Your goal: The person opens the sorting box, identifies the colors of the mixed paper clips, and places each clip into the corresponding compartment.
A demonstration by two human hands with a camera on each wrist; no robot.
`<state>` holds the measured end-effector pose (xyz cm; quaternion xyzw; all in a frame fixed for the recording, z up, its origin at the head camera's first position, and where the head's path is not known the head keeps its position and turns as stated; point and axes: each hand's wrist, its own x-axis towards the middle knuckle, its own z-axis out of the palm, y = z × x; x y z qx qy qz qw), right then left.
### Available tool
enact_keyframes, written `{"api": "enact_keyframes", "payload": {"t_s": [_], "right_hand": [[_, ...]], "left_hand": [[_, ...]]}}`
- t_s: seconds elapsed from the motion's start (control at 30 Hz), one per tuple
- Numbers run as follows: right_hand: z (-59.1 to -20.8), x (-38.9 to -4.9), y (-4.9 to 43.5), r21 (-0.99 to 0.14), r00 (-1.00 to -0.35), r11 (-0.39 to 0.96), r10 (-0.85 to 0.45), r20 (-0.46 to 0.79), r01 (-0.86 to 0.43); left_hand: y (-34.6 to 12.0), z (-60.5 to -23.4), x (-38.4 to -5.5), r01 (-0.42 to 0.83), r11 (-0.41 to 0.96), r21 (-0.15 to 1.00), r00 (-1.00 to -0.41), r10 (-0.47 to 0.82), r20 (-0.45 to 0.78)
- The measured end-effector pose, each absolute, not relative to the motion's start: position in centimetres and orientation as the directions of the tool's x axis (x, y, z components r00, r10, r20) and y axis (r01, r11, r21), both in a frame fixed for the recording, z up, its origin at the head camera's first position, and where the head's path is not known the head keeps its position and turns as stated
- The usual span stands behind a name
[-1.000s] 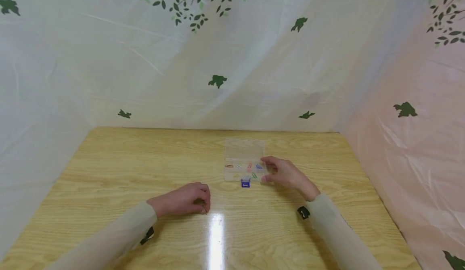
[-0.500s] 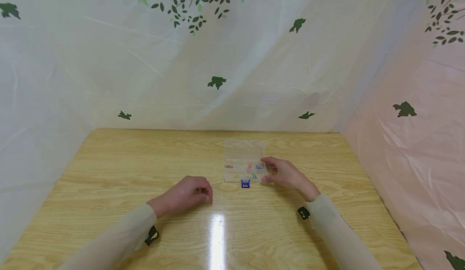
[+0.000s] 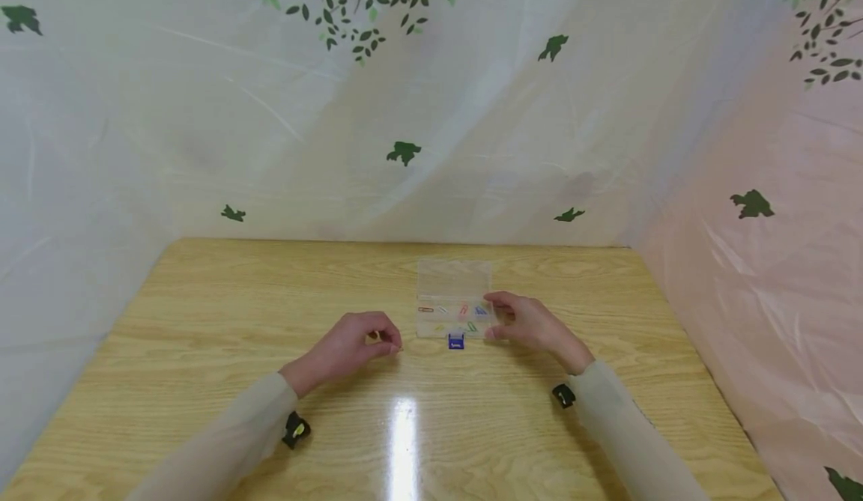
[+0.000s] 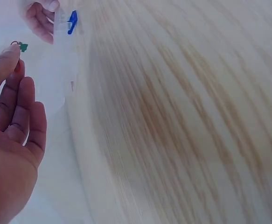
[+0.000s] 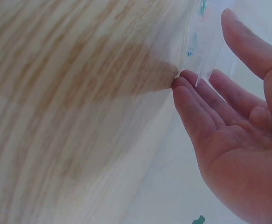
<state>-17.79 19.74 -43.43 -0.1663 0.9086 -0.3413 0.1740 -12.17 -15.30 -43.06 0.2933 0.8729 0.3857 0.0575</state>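
Note:
My left hand [image 3: 353, 342] pinches a small reddish paper clip [image 4: 14, 43] between thumb and fingertips, above the table just left of a clear plastic box [image 3: 431, 332]. The box lies with its lid [image 3: 455, 276] folded back and a blue latch [image 3: 456, 341] at its front. Several colored paper clips lie inside, among them a red clip [image 3: 425, 309], a blue clip [image 3: 481, 311] and a green clip [image 3: 472, 326]. My right hand [image 3: 533, 325] holds the box at its right end, thumb at the front corner and fingers [image 5: 210, 98] behind.
A wood-grain table [image 3: 270, 284] bears the box. Pale cloth [image 3: 303, 149] with printed leaves and green bird shapes hangs at the back and sides. Black straps [image 3: 563, 395] show at the cuffs. A bright reflection runs down the tabletop's front middle.
My left hand has moved forward and slightly right, closer to the box, with the pinched clip. The right hand and the box stay where they were.

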Motion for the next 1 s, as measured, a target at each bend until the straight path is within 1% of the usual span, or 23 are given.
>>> {"api": "enact_keyframes", "payload": {"t_s": [0.27, 0.5, 0.6, 0.87, 1.0], "right_hand": [[-43.5, -17.8, 19.8, -0.671, -0.883, 0.715, -0.426, -0.196, -0.196], [-43.4, -17.8, 19.9, -0.668, -0.880, 0.715, -0.434, -0.193, -0.206], [-43.5, -17.8, 19.9, -0.674, -0.878, 0.710, -0.438, -0.194, -0.205], [-43.6, -17.8, 19.7, -0.681, -0.879, 0.706, -0.433, -0.198, -0.194], [-43.5, -17.8, 19.8, -0.679, -0.880, 0.708, -0.432, -0.199, -0.194]], "left_hand": [[-14.1, -43.1, -12.3, 0.413, 0.533, 0.738, -0.861, 0.493, 0.126], [-12.4, -43.7, -12.8, 0.402, 0.514, 0.758, -0.888, 0.419, 0.187], [-11.7, -44.0, -13.2, 0.382, 0.515, 0.767, -0.904, 0.380, 0.195], [-10.5, -44.6, -14.8, 0.333, 0.538, 0.775, -0.936, 0.285, 0.204], [-10.3, -44.7, -15.6, 0.315, 0.557, 0.769, -0.943, 0.276, 0.186]]}}
